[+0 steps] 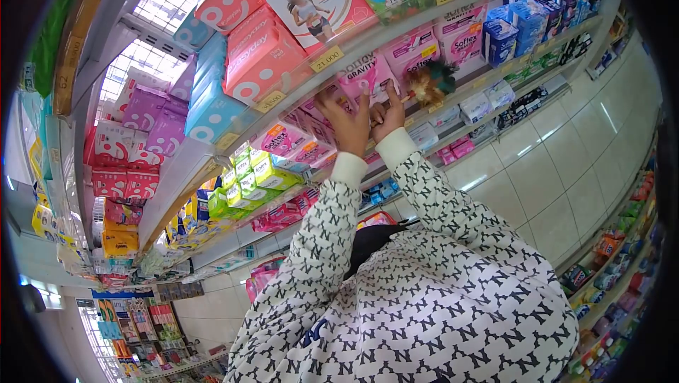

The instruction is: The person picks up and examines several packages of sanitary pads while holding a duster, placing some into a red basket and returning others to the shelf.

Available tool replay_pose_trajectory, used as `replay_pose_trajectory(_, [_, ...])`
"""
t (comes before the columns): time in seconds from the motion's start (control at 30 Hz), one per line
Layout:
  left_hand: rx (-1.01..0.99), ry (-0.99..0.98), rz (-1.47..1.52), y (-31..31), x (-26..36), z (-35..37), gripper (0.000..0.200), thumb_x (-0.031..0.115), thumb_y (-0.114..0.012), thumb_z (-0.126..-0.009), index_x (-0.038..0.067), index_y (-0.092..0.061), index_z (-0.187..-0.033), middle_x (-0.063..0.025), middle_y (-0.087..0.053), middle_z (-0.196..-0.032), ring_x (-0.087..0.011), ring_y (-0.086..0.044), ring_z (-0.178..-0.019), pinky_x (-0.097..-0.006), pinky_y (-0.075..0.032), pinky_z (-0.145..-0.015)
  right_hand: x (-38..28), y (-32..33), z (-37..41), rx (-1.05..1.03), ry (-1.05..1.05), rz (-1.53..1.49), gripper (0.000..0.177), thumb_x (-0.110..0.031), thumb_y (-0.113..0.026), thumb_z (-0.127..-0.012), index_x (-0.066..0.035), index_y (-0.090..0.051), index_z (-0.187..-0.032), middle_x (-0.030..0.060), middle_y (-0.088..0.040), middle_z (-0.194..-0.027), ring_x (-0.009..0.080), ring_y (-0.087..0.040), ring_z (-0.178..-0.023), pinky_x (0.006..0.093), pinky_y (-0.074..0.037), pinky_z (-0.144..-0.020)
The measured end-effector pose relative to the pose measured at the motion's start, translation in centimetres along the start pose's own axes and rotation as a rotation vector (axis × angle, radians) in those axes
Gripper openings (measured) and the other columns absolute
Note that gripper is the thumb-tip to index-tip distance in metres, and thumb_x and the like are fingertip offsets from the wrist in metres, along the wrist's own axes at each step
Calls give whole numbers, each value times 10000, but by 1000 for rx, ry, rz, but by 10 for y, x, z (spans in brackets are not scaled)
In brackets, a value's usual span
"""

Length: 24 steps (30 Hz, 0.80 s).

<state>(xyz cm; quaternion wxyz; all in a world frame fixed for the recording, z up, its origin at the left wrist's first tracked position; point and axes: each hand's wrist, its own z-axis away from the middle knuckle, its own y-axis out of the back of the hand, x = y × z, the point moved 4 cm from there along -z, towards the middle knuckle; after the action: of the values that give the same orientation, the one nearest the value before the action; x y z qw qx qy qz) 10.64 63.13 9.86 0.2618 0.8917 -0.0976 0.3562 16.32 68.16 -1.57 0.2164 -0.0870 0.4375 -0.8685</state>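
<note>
A pink Softex Gravity pack of sanitary pads [373,72] stands at the front of the shelf, under the 21.000 price tag. My left hand [344,120] grips its lower left part, thumb in front and fingers reaching behind the edge. Along the pack's right edge, my right hand [387,113] has its index finger stretched up while the other fingers are curled in. A feather duster [426,87] with brown and dark green feathers sticks out to the right from those curled fingers. Its handle is mostly hidden.
More pink Softex packs [461,38] line the shelf to the right, and others [284,137] to the left. Above hangs a shelf of red Everyday packs [265,65] with a price rail at its edge. Tiled floor [559,157] and another stocked shelf [612,256] lie at the right.
</note>
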Motion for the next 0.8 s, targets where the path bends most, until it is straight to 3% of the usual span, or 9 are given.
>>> replay_pose_trajectory(0.1, [-183,129,32,-3,-31,19,665,196,-714,-819,-41,-372,-1337,-209,-462,-1216,-315,-519,-1036,-393,-441,-888,-10,-30,17,-78,146,58,255,-205,-695,-857,-177,-453,-929,-36,-346,-654,71,-264,-398,233,-202,-331])
replay_pose_trajectory(0.23, [-356,446,370,-11,-55,15,614,166,-705,-826,-13,-402,-1329,-162,-539,-1086,-254,-559,-941,-351,-477,-793,-14,-43,15,-40,115,72,223,-183,-675,-868,-172,-471,-959,-33,-399,-670,67,-267,-392,228,-199,-328])
replay_pose_trajectory(0.33, [-263,608,499,-12,-46,7,555,167,-710,-824,-19,-455,-1280,-128,-585,-980,-209,-584,-845,-315,-491,-691,-12,-41,10,-80,122,60,218,-179,-672,-869,-174,-476,-964,-27,-439,-687,64,-274,-392,228,-195,-326])
replay_pose_trajectory(0.43, [-251,408,273,-13,-47,-6,518,166,-714,-822,-20,-466,-1237,-128,-598,-944,-200,-595,-795,-318,-492,-664,-12,-38,11,-99,106,31,207,-178,-667,-873,-175,-477,-957,-23,-465,-695,62,-276,-389,229,-191,-323])
replay_pose_trajectory(0.53, [-332,474,240,-13,-43,-7,517,121,-706,-828,-24,-427,-1238,-130,-566,-1018,-184,-579,-857,-295,-515,-685,-14,-34,5,-164,74,-3,199,-178,-663,-877,-172,-474,-941,-20,-488,-708,61,-279,-387,227,-188,-321])
replay_pose_trajectory(0.63, [-273,333,184,-8,-24,-3,506,138,-723,-812,-23,-430,-1192,-130,-558,-1000,-194,-573,-820,-313,-499,-710,-11,-24,-6,-244,50,-48,202,-182,-665,-877,-164,-468,-916,-20,-491,-721,62,-284,-385,222,-189,-319])
replay_pose_trajectory(0.8, [-217,305,10,-7,-29,-22,445,206,-755,-784,-31,-524,-1083,-118,-590,-948,-202,-572,-786,-329,-477,-704,-14,-31,9,-165,97,80,264,-224,-684,-869,-160,-435,-930,-19,-485,-723,59,-303,-388,216,-187,-317])
